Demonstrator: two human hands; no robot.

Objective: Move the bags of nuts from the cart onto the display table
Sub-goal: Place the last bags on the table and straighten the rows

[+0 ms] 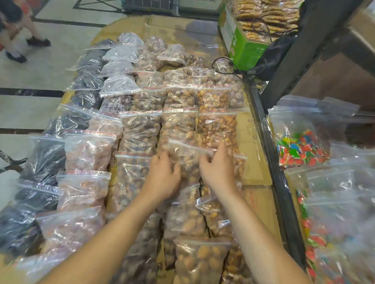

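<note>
Rows of clear zip bags cover the cardboard-topped display table (pixel 251 132): dark fruit at the left, pinkish nuts, then brown nuts. In the middle lies one bag of brown nuts (pixel 189 158), resting on the bags under it. My left hand (pixel 164 176) grips its left side and my right hand (pixel 219 167) grips its right side, with the fingers curled over the plastic. The cart is to the right, behind a black metal rail (pixel 274 159), and holds bags of coloured candy (pixel 299 147).
A green box (pixel 241 44) heaped with bagged flat cakes stands at the table's far right, with a black cable beside it. A dark shelf post (pixel 300 52) rises at the right. A person's legs (pixel 20 35) are on the tiled floor at the far left.
</note>
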